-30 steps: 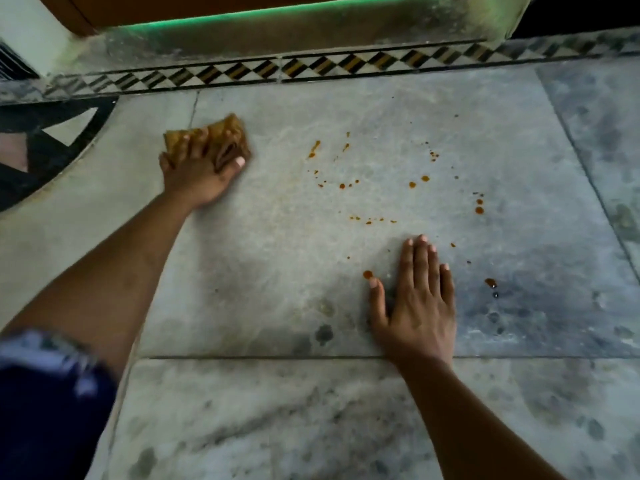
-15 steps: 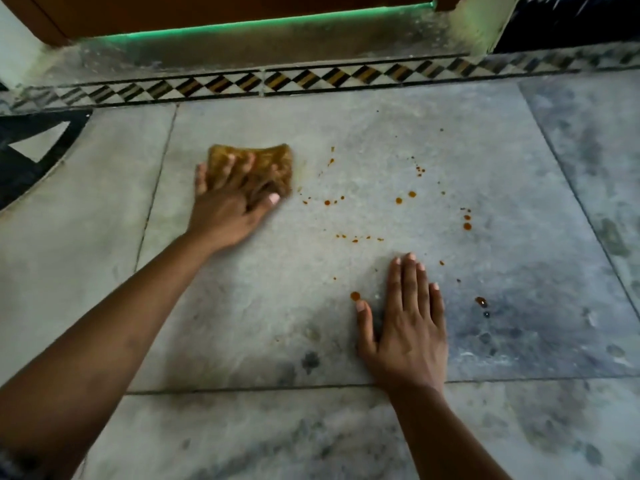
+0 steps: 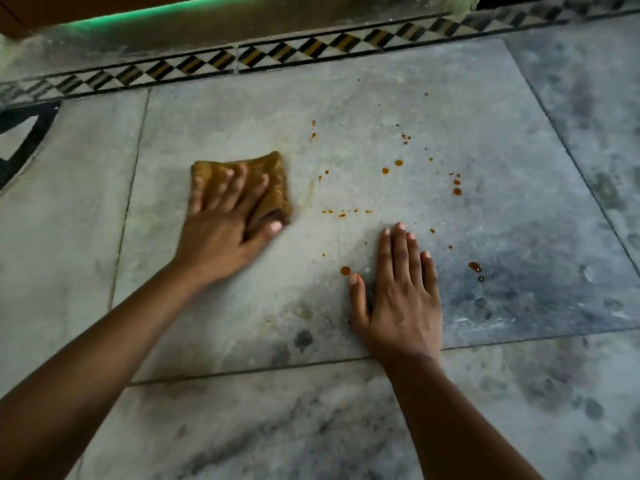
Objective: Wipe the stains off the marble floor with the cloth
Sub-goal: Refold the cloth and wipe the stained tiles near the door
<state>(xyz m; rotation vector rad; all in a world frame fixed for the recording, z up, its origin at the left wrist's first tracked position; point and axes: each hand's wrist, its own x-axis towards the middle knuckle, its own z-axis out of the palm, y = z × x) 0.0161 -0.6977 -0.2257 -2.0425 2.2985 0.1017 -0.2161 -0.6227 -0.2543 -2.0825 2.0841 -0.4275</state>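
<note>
A folded brown cloth (image 3: 273, 181) lies flat on the grey marble floor (image 3: 398, 98). My left hand (image 3: 225, 223) presses down on it with spread fingers, thumb at its right edge. Orange-brown stains (image 3: 385, 170) are spattered over the slab to the right of the cloth, with a larger drop (image 3: 345, 270) just beyond my right thumb and another drop (image 3: 474, 266) further right. My right hand (image 3: 398, 289) rests flat on the floor, palm down, fingers apart, holding nothing. A faint smear (image 3: 310, 190) shows just right of the cloth.
A patterned black, white and amber border strip (image 3: 263, 57) runs along the far side of the slab, with a raised step lit green (image 3: 145, 12) behind it. A dark inlay (image 3: 24, 140) sits at the left. Slab joints run around the stained tile.
My left hand has slid the cloth rightward and toward me across the slab, over the leftmost spots, leaving a faint smear. My right hand has stayed planted.
</note>
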